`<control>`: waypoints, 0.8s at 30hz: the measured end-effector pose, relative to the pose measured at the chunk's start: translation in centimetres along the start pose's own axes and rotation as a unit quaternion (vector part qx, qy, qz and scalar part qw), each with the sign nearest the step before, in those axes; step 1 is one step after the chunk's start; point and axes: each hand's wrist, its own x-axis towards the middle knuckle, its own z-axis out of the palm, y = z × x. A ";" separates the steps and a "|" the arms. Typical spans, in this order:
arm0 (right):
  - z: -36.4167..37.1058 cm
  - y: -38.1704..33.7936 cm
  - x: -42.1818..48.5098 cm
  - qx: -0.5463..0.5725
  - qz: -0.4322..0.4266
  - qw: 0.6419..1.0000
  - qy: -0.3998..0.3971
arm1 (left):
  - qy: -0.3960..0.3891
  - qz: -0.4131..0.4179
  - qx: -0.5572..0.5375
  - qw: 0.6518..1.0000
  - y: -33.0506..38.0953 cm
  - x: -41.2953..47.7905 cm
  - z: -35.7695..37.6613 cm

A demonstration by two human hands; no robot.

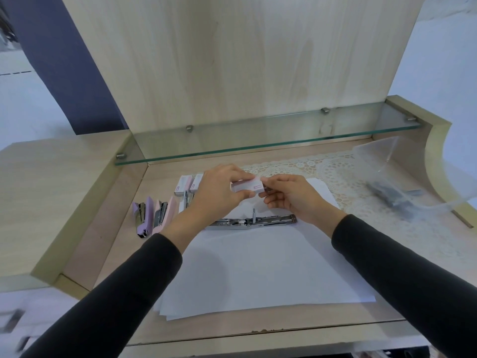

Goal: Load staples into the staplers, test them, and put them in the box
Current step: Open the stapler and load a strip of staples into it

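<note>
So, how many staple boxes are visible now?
3. The held box is between the left hand and right hand. The outer box and the inner box lie on the desk beside the left hand, which may hide more.

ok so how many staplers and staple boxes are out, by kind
staplers at the left: 3 (purple stapler, pink stapler, white stapler partly hidden)
opened stapler on the paper: 1
staple boxes: 3 (two on the desk, one held between left hand and right hand)
total: 7
clear box contents: too blurred to count
</note>
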 end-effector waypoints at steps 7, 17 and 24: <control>-0.8 0.0 0.5 -0.056 -0.003 0.998 0.014 | -0.044 -0.033 0.085 0.995 -2.7 2.0 0.1; -2.5 -0.5 0.3 -0.071 -0.010 0.997 0.031 | -0.121 -0.072 0.186 0.973 -5.0 4.4 1.4; -2.5 -1.3 -0.6 -0.111 -0.040 0.992 0.044 | -0.084 -0.060 0.107 0.989 -4.3 3.0 1.0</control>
